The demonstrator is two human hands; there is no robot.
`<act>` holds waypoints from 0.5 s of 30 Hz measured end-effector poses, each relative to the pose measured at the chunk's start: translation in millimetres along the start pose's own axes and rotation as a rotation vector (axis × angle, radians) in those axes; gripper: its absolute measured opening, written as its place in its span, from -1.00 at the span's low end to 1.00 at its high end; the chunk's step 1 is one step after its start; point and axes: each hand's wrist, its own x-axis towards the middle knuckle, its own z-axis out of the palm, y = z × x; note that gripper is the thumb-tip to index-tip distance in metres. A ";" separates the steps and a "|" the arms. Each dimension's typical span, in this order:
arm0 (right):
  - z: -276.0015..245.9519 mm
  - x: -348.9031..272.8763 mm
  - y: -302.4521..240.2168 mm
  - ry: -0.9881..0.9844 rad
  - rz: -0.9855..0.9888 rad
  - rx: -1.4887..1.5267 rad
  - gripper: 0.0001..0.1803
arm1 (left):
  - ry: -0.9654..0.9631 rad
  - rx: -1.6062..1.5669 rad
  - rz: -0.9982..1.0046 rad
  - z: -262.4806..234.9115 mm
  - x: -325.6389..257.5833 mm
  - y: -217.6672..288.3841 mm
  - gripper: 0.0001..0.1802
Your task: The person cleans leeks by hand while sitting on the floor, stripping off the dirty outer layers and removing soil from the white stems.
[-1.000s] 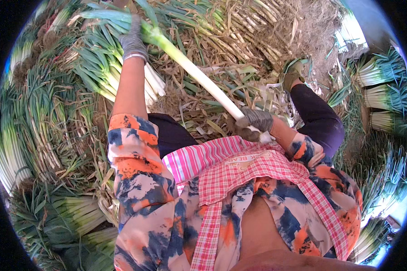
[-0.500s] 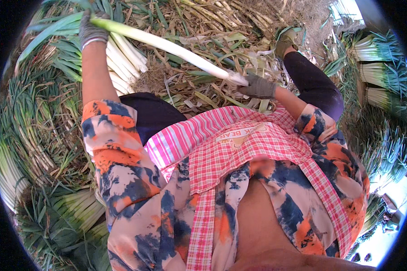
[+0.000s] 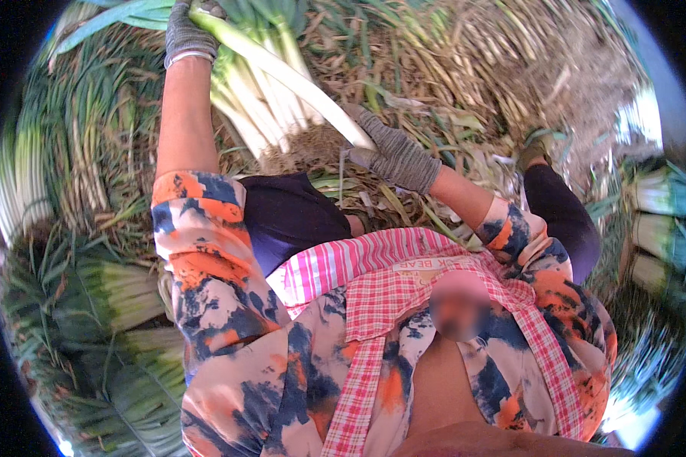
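From the head view, your gloved left hand grips the green end of a long leek, fingers wrapped tight. Your gloved right hand clasps its white root end. The leek slants above a pile of leeks on straw.

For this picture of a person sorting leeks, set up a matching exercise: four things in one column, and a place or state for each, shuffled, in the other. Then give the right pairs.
Things:
1. left hand
2. right hand
3. long leek
4. stacked leek bundles

Places or states:
A. lying on the ground at the person's left side
B. in a grey glove, gripping the green end of the stalk, arm stretched out
C. held off the ground between both hands
D. in a grey glove, closed on the white end of the stalk

Pairs: 1-B, 2-D, 3-C, 4-A
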 end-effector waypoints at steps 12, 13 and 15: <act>53.7 44.2 -55.8 -0.025 -0.183 -0.320 -0.27 | -0.117 0.048 0.008 -56.3 2.6 89.7 -0.78; 53.6 47.6 -56.2 0.012 -0.188 -0.313 -0.27 | -0.132 0.086 0.009 -38.4 -4.2 82.1 -0.76; 61.5 51.2 -62.1 0.053 -0.226 -0.283 -0.26 | -0.029 0.008 0.216 -20.9 -26.8 83.3 -0.69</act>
